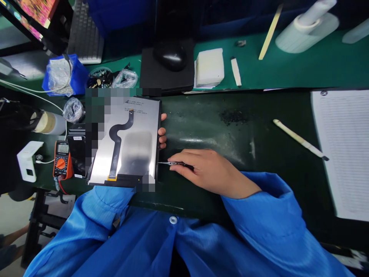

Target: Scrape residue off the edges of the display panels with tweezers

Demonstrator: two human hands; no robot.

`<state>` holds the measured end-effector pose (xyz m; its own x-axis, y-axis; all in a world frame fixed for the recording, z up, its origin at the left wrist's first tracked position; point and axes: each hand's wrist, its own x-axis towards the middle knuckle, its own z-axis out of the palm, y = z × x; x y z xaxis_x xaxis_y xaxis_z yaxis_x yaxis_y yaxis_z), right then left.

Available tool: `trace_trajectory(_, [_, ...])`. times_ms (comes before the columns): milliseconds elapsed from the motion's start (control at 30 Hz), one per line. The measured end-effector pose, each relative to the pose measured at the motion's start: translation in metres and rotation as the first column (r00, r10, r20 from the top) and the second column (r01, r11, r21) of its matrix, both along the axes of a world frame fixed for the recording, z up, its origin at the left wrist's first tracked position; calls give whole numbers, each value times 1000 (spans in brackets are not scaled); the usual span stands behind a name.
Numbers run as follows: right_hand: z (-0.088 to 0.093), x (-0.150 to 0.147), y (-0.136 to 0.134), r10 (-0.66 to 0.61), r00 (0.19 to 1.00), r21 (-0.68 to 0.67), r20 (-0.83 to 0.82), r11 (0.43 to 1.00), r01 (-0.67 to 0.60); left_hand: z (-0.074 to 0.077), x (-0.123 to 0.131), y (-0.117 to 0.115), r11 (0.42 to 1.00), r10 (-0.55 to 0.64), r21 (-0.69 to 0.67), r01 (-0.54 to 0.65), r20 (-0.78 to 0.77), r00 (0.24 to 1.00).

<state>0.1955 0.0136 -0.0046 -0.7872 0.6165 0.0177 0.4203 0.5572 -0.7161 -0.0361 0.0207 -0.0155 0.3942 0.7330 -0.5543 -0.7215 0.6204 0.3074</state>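
Observation:
A flat silver display panel (pixel 135 148) with a black flex cable (pixel 119 138) running down its back is held tilted above the dark green bench. My left hand (pixel 162 132) grips it from behind; only its fingertips show at the panel's right edge. My right hand (pixel 207 171) rests on the bench, pinched shut on metal tweezers (pixel 170 163). The tweezer tips touch the panel's lower right edge. Both arms wear blue sleeves.
An orange multimeter (pixel 62 159) stands left of the panel. Behind are a black mouse (pixel 170 55) on a pad, a white foam block (pixel 210 67), a blue bin (pixel 65 75) of bags. A white stick (pixel 298 139) and a printed sheet (pixel 343 150) lie at right.

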Motion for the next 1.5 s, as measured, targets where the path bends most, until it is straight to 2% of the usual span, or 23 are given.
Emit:
trace_trajectory(133, [-2, 1, 1, 35, 999, 31, -1, 999, -35, -6, -1, 0, 992, -77, 104, 76, 11, 997])
trace_trajectory(333, [0, 1, -1, -16, 1000, -22, 13, 1000, 16, -2, -4, -1, 992, -82, 101, 76, 54, 995])
trace_trajectory(533, [-2, 1, 1, 37, 999, 16, 14, 999, -37, -8, -6, 3, 991, -117, 78, 110, 96, 988])
trace_trajectory(633, [0, 1, 0, 30, 999, -13, 37, 999, -30, -10, -5, 3, 995, -83, 64, 78, 67, 994])
trace_trajectory(733, [1, 1, -1, -9, 999, -52, 46, 999, 11, -5, -2, 1, 996, -48, 76, 42, 69, 996])
trace_trajectory(1000, [0, 0, 0, 46, 998, -14, 47, 999, -45, 5, 0, 2, 995, -80, 57, 78, 34, 996])
trace_trajectory(1167, [2, -1, -1, 6, 999, -63, 37, 998, -3, 5, 1, 2, 999, -34, 20, 34, 10, 999])
trace_trajectory(1333, [0, -1, -1, 46, 998, -32, 34, 998, -45, 0, -2, 1, 996, -60, 75, 58, 36, 998])
trace_trajectory(1500, [1, -1, -1, 39, 998, -31, 38, 999, -38, -8, -2, 0, 993, -36, 117, 30, 53, 998])
